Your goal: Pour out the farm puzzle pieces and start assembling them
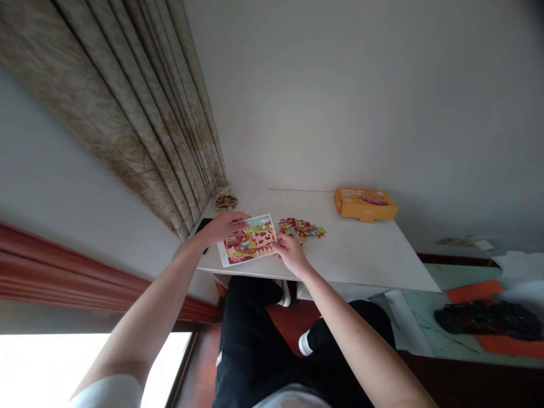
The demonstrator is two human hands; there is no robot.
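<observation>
A picture card (pixel 250 245) with a colourful farm-like scene, white-bordered, is held up over the front of the white table (pixel 361 255). My left hand (pixel 225 225) grips its upper left edge, and my right hand (pixel 289 250) pinches its right edge. Behind the card and my right hand lies a loose heap of jigsaw puzzle pieces (pixel 301 228) in red, yellow and green. Part of that heap is hidden by the hand.
Toward the back right stands a yellow box (pixel 366 204). A small bag of pieces (pixel 225 200) lies at the back left, near the curtain (pixel 170 113). A dark flat object (pixel 204 225) is partly under my left hand. Black items (pixel 488 319) rest on a marbled surface at right.
</observation>
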